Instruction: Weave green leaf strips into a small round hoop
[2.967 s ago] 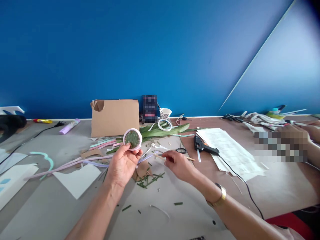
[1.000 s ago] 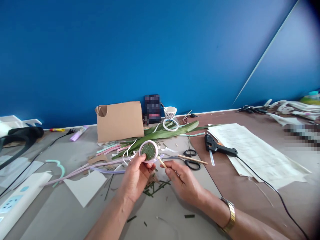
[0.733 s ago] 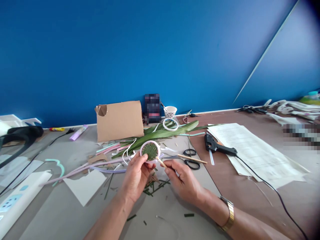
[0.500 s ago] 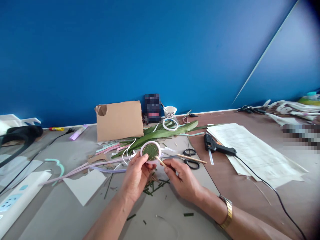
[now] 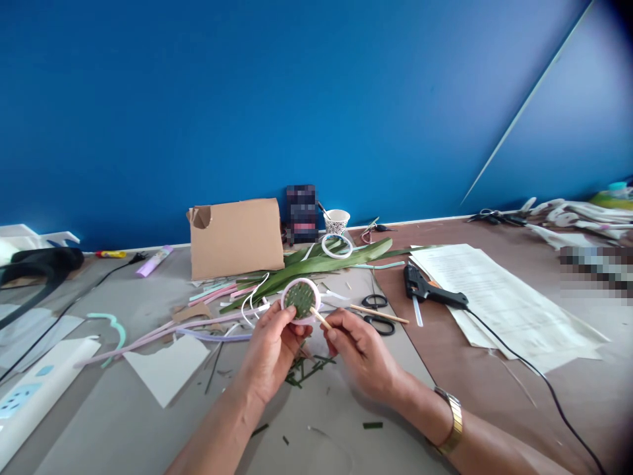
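My left hand (image 5: 273, 346) is closed on the lower left of a small round disc (image 5: 299, 295), its face woven from green leaf strips inside a pale pink rim. The thumb presses on the front edge. Between the fingertips of my right hand (image 5: 363, 353) is a thin wooden stick (image 5: 321, 318), its tip touching the woven face near the lower right rim. Cut leaf bits (image 5: 309, 371) lie on the grey board beneath the hands. Black-handled scissors (image 5: 378, 324) rest just beyond my right hand, with another wooden stick (image 5: 380, 313) lying across them.
Long green leaves (image 5: 326, 262) and a white ring (image 5: 337, 246) lie behind the hands, near a cardboard piece (image 5: 237, 239) and paper cup (image 5: 337, 223). On the right are a black glue gun (image 5: 430, 290) with its cord and paper sheets (image 5: 499, 297). A power strip (image 5: 37, 389) sits left.
The disc has shifted slightly to the right in my left hand. My right hand has moved a little with it, the stick still touching the woven face.
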Motion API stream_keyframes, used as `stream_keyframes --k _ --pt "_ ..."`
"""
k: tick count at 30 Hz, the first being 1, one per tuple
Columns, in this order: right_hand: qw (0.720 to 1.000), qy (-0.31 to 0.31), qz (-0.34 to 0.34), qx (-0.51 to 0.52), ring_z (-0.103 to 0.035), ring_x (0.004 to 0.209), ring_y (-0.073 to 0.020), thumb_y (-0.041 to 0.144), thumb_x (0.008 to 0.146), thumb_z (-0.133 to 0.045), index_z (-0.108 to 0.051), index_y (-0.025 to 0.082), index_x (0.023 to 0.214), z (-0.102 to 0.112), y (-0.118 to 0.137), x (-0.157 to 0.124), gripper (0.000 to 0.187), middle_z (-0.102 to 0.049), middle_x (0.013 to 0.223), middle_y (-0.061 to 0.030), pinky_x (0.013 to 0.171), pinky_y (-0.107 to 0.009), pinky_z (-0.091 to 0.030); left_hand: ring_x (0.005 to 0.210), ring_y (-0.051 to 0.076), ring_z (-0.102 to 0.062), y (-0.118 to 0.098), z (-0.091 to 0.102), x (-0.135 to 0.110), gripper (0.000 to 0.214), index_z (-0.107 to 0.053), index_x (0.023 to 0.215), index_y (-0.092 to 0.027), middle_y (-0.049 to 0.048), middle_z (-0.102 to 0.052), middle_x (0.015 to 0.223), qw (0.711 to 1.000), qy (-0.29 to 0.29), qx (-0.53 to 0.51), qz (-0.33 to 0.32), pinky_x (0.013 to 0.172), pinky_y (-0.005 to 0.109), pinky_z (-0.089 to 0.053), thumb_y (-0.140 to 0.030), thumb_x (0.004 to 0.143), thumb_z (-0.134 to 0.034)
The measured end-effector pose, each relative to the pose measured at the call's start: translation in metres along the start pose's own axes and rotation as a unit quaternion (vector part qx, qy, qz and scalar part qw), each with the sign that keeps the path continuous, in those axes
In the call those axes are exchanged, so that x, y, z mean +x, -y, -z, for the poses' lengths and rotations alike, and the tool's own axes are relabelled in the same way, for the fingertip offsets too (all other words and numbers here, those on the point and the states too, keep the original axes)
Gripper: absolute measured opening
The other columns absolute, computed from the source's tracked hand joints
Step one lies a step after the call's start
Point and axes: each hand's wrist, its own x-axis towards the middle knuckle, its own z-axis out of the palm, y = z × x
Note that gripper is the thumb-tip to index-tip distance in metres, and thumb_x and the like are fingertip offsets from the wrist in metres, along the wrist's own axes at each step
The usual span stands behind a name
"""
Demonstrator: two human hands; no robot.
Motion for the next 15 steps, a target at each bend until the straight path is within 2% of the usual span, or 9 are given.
stream_keyframes --k 3,8,12,15 --pt "1.000 0.019 0.006 0.008 -0.050 0.060 -0.0120 0.021 0.090 -0.043 -0.057 0.017 0.083 0.0007 -0.0003 0.0002 0.017 -0.055 0.068 0.0000 0.060 -0.024 -0.041 0.053 0.007 -0.048 -0.0007 -0.0009 -0.0015 0.017 -0.053 0.065 -0.016 -0.0050 -0.050 0.053 1.000 -0.003 0.004 -0.012 0.062 0.022 -0.049 -0.017 0.073 -0.068" --pt "0.999 0.002 0.003 -0.035 -0.051 0.063 -0.0133 0.022 0.089 -0.044 -0.060 0.016 0.085 0.0007 -0.0039 0.0011 0.018 -0.059 0.071 -0.0025 0.062 -0.025 -0.041 0.054 0.007 -0.047 0.0006 0.0009 -0.0007 0.015 -0.053 0.067 -0.017 -0.0055 -0.050 0.053 0.999 -0.009 0.016 -0.027 0.061 0.021 -0.047 -0.018 0.074 -0.066" --pt "0.998 0.003 -0.021 -0.053 -0.049 0.061 -0.0131 0.021 0.089 -0.044 -0.062 0.015 0.088 0.0012 -0.0040 0.0024 0.019 -0.058 0.068 -0.0018 0.059 -0.025 -0.038 0.053 0.005 -0.045 0.0023 0.0022 0.0007 0.011 -0.057 0.073 -0.016 -0.0056 -0.053 0.059 0.997 -0.024 0.045 -0.057 0.057 0.017 -0.043 -0.018 0.074 -0.067" --pt "0.998 0.015 -0.051 -0.019 -0.044 0.056 -0.0115 0.025 0.089 -0.044 -0.062 0.016 0.087 0.0005 -0.0032 0.0024 0.020 -0.053 0.063 0.0005 0.054 -0.024 -0.035 0.053 0.005 -0.044 0.0029 0.0027 0.0015 0.010 -0.057 0.074 -0.016 -0.0057 -0.054 0.060 0.996 -0.036 0.053 -0.066 0.057 0.017 -0.043 -0.019 0.074 -0.067"
